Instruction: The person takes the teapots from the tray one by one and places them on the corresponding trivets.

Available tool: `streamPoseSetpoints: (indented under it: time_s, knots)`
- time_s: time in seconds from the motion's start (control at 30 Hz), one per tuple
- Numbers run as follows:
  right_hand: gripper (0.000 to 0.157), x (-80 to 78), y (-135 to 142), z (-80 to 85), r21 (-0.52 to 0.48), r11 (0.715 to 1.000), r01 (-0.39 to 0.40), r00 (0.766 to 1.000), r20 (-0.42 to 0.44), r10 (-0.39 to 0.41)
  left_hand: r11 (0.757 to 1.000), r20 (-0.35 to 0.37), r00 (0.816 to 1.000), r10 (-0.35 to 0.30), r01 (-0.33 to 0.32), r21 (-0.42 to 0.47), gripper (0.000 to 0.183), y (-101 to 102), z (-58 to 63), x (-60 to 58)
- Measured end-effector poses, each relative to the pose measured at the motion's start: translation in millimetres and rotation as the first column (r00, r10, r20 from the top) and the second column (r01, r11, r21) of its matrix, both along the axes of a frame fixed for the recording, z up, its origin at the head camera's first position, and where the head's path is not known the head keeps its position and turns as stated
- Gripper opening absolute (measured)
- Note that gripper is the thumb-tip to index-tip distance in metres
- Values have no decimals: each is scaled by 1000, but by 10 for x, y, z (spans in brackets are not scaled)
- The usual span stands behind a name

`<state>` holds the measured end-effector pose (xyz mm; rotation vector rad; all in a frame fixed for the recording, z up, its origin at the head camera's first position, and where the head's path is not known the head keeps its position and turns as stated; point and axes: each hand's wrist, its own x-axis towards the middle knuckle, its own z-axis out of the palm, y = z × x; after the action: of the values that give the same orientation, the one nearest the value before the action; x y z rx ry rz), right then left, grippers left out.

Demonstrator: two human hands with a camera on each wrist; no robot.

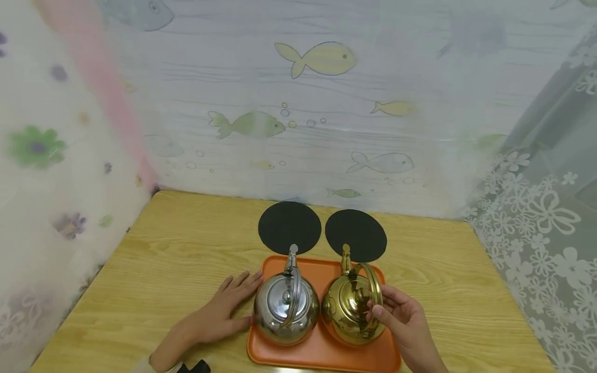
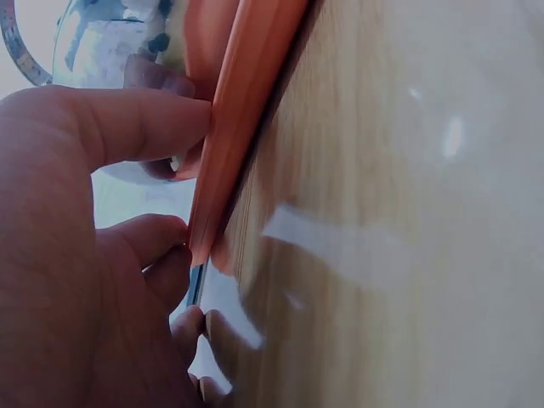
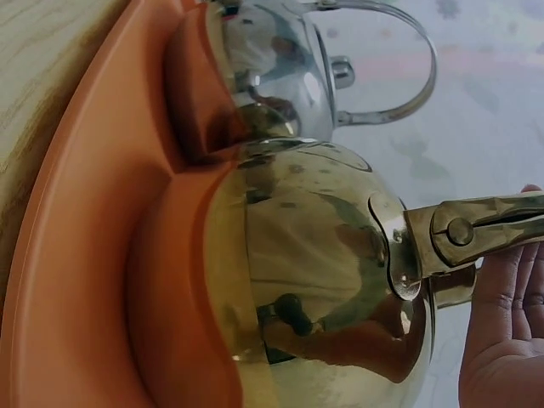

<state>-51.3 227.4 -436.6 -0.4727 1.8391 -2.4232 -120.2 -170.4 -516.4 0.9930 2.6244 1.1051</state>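
A gold kettle (image 1: 337, 316) and a silver kettle (image 1: 270, 318) stand side by side on an orange tray (image 1: 322, 357), spouts toward the far side. My right hand (image 1: 408, 316) holds the gold kettle's raised handle (image 3: 493, 223), thumb on the near side and fingers behind it. The gold kettle's base rests on the tray in the right wrist view. At the tray's left side lies my left hand (image 1: 221, 313), fingers spread, beside the silver kettle. Its thumb tip touches the tray's rim (image 2: 228, 140) in the left wrist view.
Two flat black discs, a left one (image 1: 289, 228) and a right one (image 1: 356, 235), lie just beyond the tray on the wooden table (image 1: 196, 243). Behind the table hangs a fish-patterned sheet (image 1: 308, 145). A lace curtain (image 1: 550, 248) borders the right.
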Motion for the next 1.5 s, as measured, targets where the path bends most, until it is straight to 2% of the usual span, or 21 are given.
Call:
streamPoseSetpoints:
  time_s: [0.17,0.37,0.7,1.23,1.5]
  knots:
    - [44,-22,3,-5,-3,1000,-4,1000,-15,4,1000,-21,1000,9,-9,11,76,12,-19,4]
    - [45,-66,7,-22,-33,999,-25,999,-26,24,1000,-38,999,8,-9,-25,76,19,-4,10]
    - [46,-75,-29,-2,-9,1000,-13,999,-51,13,998,-134,991,19,-26,-53,74,21,-46,45]
    - [44,-66,-22,66,57,998,35,998,-49,-32,999,-146,989,15,-22,-43,75,13,-89,35]
    - [51,-74,-3,99,22,999,28,997,-74,-26,998,-136,991,20,-28,-62,75,15,-103,23]
